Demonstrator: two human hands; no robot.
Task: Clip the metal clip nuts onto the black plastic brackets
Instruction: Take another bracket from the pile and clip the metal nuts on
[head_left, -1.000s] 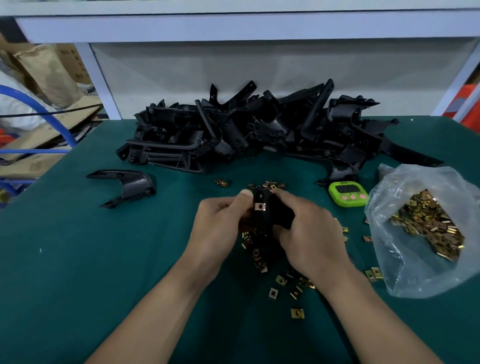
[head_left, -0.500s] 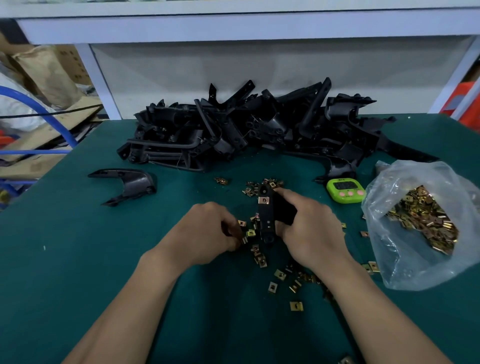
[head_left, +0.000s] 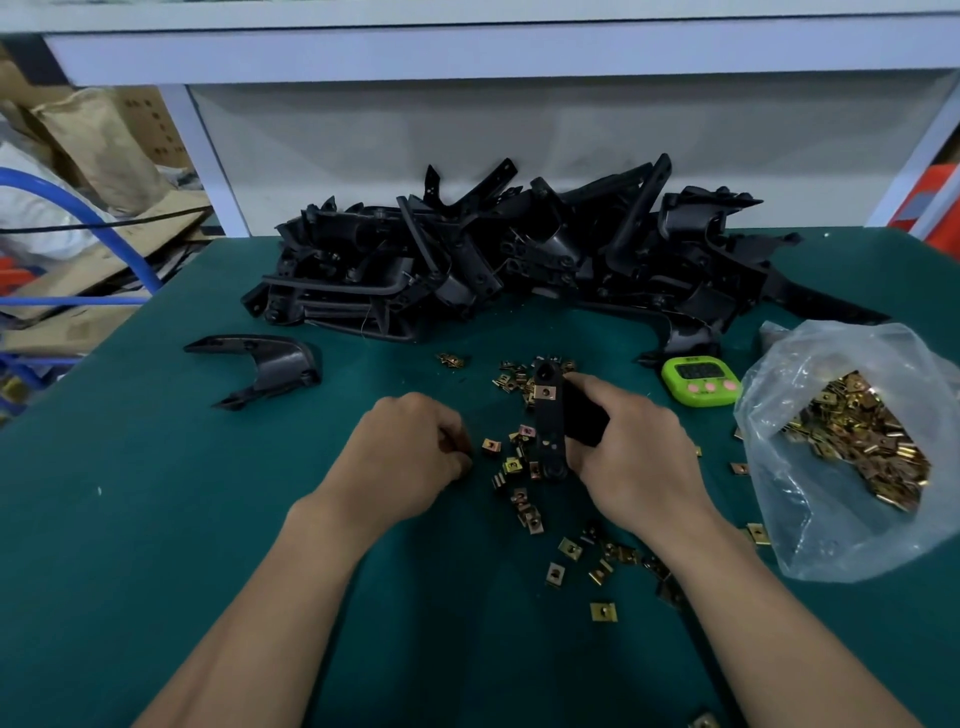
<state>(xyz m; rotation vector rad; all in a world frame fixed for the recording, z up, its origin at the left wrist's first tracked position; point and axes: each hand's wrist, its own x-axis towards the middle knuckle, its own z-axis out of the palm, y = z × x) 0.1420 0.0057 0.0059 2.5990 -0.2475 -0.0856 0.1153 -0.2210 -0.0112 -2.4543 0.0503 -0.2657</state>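
Lying alone at the far left of the dark green surface (head_left: 130, 519) is a curved black plastic bracket (head_left: 270, 364). Next comes the left hand (head_left: 410, 452), knuckles up, its fingers (head_left: 452, 457) curled down just beside the scattered brass-coloured metal clip nuts (head_left: 511, 465); whether they pinch one cannot be told. The right hand (head_left: 634, 457) curls its fingers round a long black plastic bracket (head_left: 549, 431), lower end among the nuts, one fitted clip nut (head_left: 545, 392) near its top. Behind lies a heaped pile of black plastic brackets (head_left: 519, 260); further right sit a small green timer (head_left: 701, 376) and a clear plastic bag of clip nuts (head_left: 852, 441).
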